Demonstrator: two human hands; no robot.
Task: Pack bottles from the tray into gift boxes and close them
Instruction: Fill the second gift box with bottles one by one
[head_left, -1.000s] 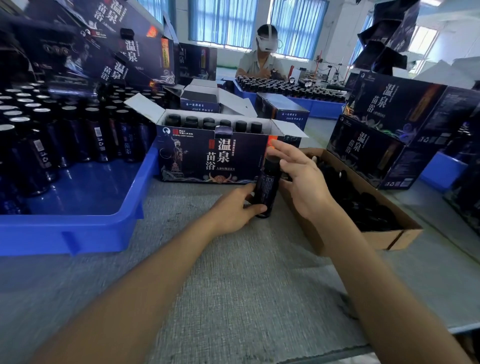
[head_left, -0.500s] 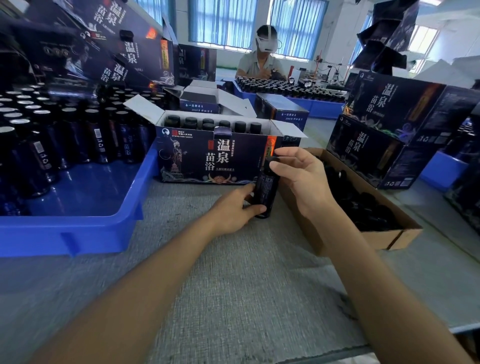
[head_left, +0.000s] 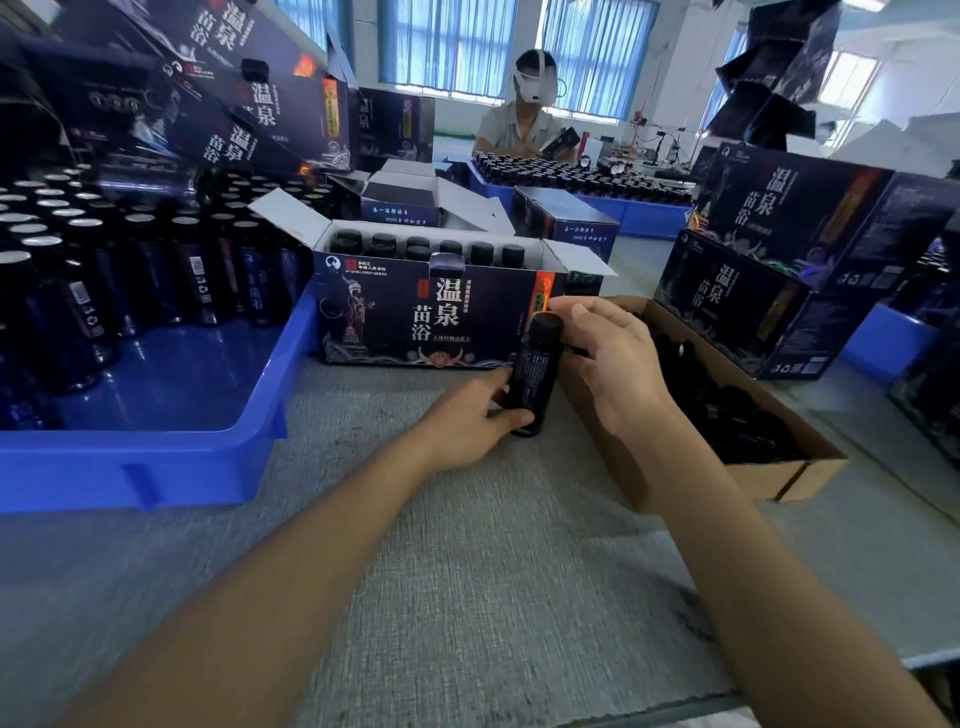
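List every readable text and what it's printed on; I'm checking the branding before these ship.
"温泉苗浴": front of the open gift box.
"PICC": its top left corner.
"温泉": tilted boxes stacked at the left.
"温泉苗浴": stacked boxes at the right.
Too small or blurred to read: the small lines on the box fronts, the bottle label, and the labels of the bottles in the blue tray.

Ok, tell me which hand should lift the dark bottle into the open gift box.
Probably the right hand: it grips the dark bottle at its cap, nearest the open dark-blue gift box behind. The left hand only steadies the base on the table.
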